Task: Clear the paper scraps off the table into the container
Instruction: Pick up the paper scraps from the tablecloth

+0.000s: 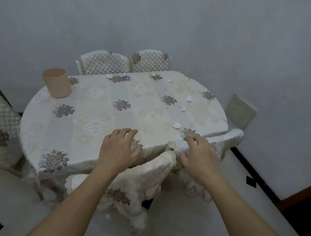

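Two hands rest at the tabletop's [92, 116] 6 o'clock edge. The left hand [120, 149] is relaxed and holds nothing. The right hand [198, 158] curls on the tablecloth [176, 146]; I cannot tell if it grips. Paper scraps [177, 125] scatter from 12 to 3 o'clock. The container [56, 83] stands at the 10 o'clock rim, well apart.

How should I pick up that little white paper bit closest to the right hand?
Pinch the small crumpled white paper scrap by its raised edge, coming from above with the right hand; it looks curled up off the floral tablecloth, not flat.
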`<state>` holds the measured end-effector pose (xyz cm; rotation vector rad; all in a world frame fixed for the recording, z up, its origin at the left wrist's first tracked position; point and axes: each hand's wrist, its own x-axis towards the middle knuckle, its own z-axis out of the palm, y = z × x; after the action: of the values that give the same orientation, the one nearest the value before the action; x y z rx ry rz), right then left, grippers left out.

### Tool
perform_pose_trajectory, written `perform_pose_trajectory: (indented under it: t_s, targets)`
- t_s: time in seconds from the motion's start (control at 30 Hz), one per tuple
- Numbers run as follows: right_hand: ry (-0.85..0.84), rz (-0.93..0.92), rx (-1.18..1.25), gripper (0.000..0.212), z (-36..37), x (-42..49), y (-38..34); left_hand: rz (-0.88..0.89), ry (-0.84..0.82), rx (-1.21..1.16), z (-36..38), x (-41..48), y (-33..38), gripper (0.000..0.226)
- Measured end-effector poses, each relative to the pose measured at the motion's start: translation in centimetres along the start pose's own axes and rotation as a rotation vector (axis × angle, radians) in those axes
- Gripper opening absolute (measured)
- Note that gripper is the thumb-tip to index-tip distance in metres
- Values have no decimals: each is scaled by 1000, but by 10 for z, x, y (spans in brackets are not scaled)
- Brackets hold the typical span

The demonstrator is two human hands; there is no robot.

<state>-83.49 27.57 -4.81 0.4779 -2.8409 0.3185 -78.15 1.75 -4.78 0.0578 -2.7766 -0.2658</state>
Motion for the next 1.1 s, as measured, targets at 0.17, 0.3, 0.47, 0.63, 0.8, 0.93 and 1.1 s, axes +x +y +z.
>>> perform_pose_trajectory:
  t_s: [0.17, 0.3, 0.47, 0.63, 0.8, 0.93, 1.1]
  targets:
    - [-21, -30, 13, 46, 33, 79, 10, -47, -50, -12, 34, 71, -23, 51]
    - [-53, -35, 16, 46, 61, 116, 23, -73, -97, -16, 58, 106, -38, 51]
    - [-92, -54, 4, 41, 87, 156, 37, -177, -139, -14, 80, 133, -55, 49]
    - [-139, -103, 43, 40, 112, 200, 50, -300, -189, -18, 100, 148, -72, 50]
    - [-194, -175, 87, 40, 138, 240, 61, -406, -201, -1, 118, 155, -84, 49]
    - [-252, -179, 107, 41, 162, 261, 70, -501, -260, -32, 138, 159, -94, 50]
    - [-347, -146, 110, 43, 197, 273, 84, -632, -380, -123, 171, 169, -109, 52]
